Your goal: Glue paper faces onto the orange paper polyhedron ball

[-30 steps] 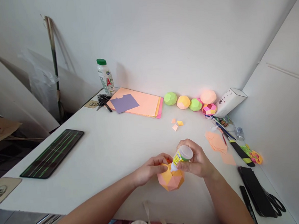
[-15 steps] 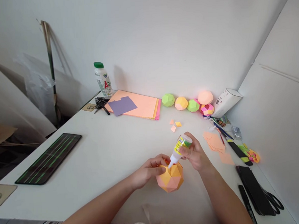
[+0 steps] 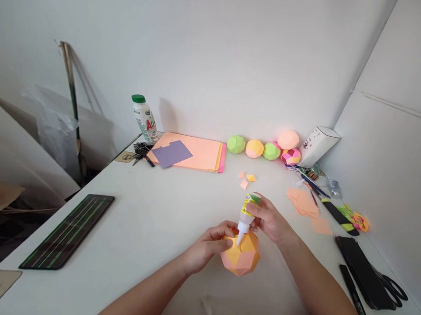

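My left hand (image 3: 210, 245) grips the upper left edge of a faceted paper ball (image 3: 241, 260) in orange and peach, its thumb on the outside near an opening at the top. Tilted nozzle down, a small glue bottle (image 3: 247, 213) with a yellow and green label is held in my right hand (image 3: 268, 216). The nozzle tip touches or nearly touches an orange facet by the opening. Beyond the hands lie a few small folded paper pieces (image 3: 251, 178). The inside of the ball is mostly hidden.
Finished paper balls (image 3: 236, 144) line the wall beside a white box (image 3: 318, 146). Peach sheets (image 3: 302, 202), a cutter (image 3: 339, 217), a black case (image 3: 363, 271) and scissors (image 3: 393, 286) are at right. Stacked paper (image 3: 199, 151), a bottle (image 3: 146, 123) and a dark tablet-like panel (image 3: 68, 232) are at left.
The glue bottle has tipped more upright and shifted slightly left, its nozzle a little lower on the facet. My right hand has moved with it. The camera view has shifted slightly.
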### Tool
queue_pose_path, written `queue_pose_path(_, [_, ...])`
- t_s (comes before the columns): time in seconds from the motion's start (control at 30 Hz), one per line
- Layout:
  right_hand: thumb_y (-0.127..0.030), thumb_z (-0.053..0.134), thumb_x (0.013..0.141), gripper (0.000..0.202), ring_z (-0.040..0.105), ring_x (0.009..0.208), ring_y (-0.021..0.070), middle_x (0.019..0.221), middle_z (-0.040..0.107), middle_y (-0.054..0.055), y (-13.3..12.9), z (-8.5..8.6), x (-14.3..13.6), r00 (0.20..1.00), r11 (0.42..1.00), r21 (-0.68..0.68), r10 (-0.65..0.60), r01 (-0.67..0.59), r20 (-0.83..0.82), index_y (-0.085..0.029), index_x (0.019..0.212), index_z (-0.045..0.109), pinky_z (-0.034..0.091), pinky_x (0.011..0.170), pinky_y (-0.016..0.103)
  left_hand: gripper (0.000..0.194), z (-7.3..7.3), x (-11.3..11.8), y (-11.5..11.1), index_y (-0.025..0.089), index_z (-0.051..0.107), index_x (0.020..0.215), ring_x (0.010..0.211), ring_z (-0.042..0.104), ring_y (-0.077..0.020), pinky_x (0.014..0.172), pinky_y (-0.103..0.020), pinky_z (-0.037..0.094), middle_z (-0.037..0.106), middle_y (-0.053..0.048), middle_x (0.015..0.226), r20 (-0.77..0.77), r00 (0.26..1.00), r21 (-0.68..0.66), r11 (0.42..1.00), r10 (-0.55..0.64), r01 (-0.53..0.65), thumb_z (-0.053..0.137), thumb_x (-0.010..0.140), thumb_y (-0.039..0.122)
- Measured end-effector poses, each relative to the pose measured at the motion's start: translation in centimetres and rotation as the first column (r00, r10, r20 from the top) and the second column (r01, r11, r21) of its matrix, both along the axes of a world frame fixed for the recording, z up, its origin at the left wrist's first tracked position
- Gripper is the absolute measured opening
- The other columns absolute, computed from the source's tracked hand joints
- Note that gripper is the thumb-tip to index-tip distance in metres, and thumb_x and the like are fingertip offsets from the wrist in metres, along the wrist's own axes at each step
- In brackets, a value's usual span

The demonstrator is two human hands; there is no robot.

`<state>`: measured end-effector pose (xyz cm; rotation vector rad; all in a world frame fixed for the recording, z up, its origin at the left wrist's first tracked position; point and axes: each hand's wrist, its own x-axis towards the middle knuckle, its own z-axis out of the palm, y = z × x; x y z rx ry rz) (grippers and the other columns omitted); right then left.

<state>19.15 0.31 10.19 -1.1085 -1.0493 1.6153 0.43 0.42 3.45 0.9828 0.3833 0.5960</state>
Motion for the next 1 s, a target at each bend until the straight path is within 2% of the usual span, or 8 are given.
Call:
queue_pose_path(0.2, [-0.039, 0.063, 0.082, 0.029, 0.043, 0.044, 0.0083, 0.049, 0.047, -0.006, 0.49, -0.34, 0.17, 0.997, 1.000, 0.015, -0.015, 0.016, -0.072, -0.018, 0.067, 0.049, 0.034, 0.042, 0.021, 0.015, -0.08, 0.06, 0.14, 0.016, 0.063, 0.071, 0.098, 0.050, -0.0229, 0.082, -0.032, 0.037, 0.053, -0.006, 0.107, 0.021, 1.000, -0.016, 1.000, 0.011, -0.011, 0.066, 0.076, 0.029])
queue_pose_path(0.47, [-0.036, 0.060, 0.084, 0.021, 0.048, 0.044, 0.0092, 0.057, 0.055, -0.003, 0.67, -0.68, 0.22, 0.994, 0.994, -0.041, 0.102, -0.103, -0.040, -0.018, 0.075, 0.053, 0.035, 0.042, 0.022, 0.016, -0.02, -0.07, 0.21, 0.016, 0.064, 0.072, 0.104, 0.049, -0.0266, 0.087, -0.035, 0.037, 0.054, -0.008, 0.111, 0.039, 0.999, -0.016, 1.000, 0.011, -0.010, 0.066, 0.076, 0.031])
queue_pose_path(0.67, [-0.038, 0.062, 0.082, 0.021, 0.046, 0.046, 0.0097, 0.057, 0.051, -0.005, 0.86, -0.65, 0.43, 0.997, 0.998, 0.054, -0.022, 0.026, -0.076, -0.019, 0.078, 0.053, 0.037, 0.045, 0.023, 0.021, 0.00, 0.03, 0.15, 0.015, 0.060, 0.069, 0.096, 0.049, -0.0233, 0.082, -0.032, 0.037, 0.053, -0.007, 0.107, 0.011, 1.000, -0.045, 0.999, 0.011, -0.010, 0.069, 0.072, 0.034])
queue_pose_path(0.83, [-0.035, 0.065, 0.081, 0.020, 0.051, 0.051, 0.0111, 0.065, 0.055, -0.002, 0.53, -0.49, 0.42, 0.999, 0.998, 0.052, 0.036, -0.035, -0.034, -0.019, 0.080, 0.053, 0.038, 0.045, 0.024, 0.019, 0.10, 0.07, 0.08, 0.015, 0.062, 0.071, 0.099, 0.049, -0.0246, 0.083, -0.033, 0.036, 0.053, -0.007, 0.107, 0.016, 1.000, -0.022, 1.000, -0.003, 0.004, 0.067, 0.074, 0.033])
queue_pose_path(1.0, [-0.035, 0.067, 0.080, 0.021, 0.052, 0.053, 0.0111, 0.067, 0.056, -0.002, 0.29, -0.20, 0.04, 1.000, 0.995, 0.102, -0.001, 0.000, 0.013, -0.019, 0.080, 0.052, 0.039, 0.046, 0.024, 0.019, 0.02, 0.00, 0.07, 0.015, 0.060, 0.069, 0.095, 0.050, -0.0229, 0.080, -0.031, 0.037, 0.053, -0.007, 0.105, 0.009, 1.000, -0.017, 1.000, 0.004, -0.004, 0.066, 0.075, 0.032])
